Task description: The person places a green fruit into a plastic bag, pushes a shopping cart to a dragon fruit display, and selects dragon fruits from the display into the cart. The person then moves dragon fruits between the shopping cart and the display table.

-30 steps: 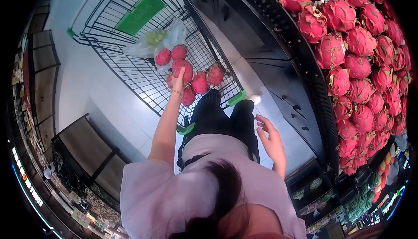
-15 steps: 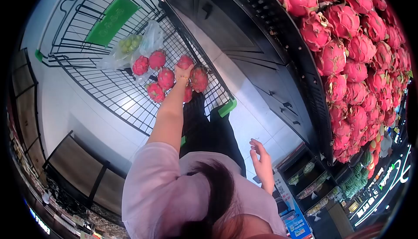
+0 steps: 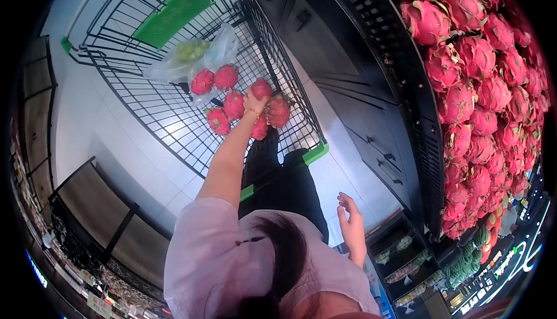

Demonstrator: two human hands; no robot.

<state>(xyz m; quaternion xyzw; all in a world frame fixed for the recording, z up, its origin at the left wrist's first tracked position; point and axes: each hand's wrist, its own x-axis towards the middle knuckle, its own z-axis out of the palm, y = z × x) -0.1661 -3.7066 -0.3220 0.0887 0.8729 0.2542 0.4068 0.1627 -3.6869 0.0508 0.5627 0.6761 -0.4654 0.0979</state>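
the dragon fruit (image 3: 261, 88) sits inside the wire cart (image 3: 152, 113), its near side covered by the left hand (image 3: 255, 101), which is curled around it – the fingertips are hard to make out. six other dragon fruits lie close by, one partly hidden by the wrist. beyond them, a cloudy plastic bag (image 3: 219, 52) blurs the green fruit (image 3: 192, 51) in it. the green panel (image 3: 174, 15) carries pale writing, too faint to read. the right hand (image 3: 351, 226) is apart from the cart, loosely open and holding nothing. the heaped display (image 3: 479, 92) of dragon fruits is cut off at the frame edge – the glowing sign (image 3: 516, 267) below is illegible.
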